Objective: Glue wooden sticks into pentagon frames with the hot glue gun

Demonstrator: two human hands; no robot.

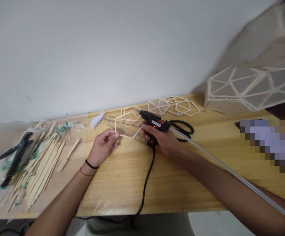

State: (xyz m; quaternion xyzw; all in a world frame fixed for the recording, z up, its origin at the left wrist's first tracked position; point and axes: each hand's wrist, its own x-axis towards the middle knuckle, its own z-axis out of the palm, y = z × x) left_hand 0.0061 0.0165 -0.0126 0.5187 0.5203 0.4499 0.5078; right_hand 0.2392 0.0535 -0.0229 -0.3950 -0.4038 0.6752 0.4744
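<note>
My left hand point(105, 144) pinches the lower left corner of a pentagon frame point(125, 135) made of thin wooden sticks. In my right hand point(165, 139) is a black hot glue gun point(152, 118) with a small red light lit. Its nozzle points up and left, over the far side of the frame. The fingertips of this hand are at the frame's right corner; whether they grip it I cannot tell. A long translucent glue stick point(213, 153) sticks out of the gun's back, along my right forearm. Under the frame lies a dark mesh-patterned strip point(141, 138).
Several finished stick frames point(187, 108) lie along the wall, beside black-handled scissors point(181, 126). Loose wooden sticks point(46, 167) and a black tool point(17, 157) cover the left side. A large panelled stick structure point(252, 87) stands at right. The gun's cord point(146, 186) runs over the table's front edge.
</note>
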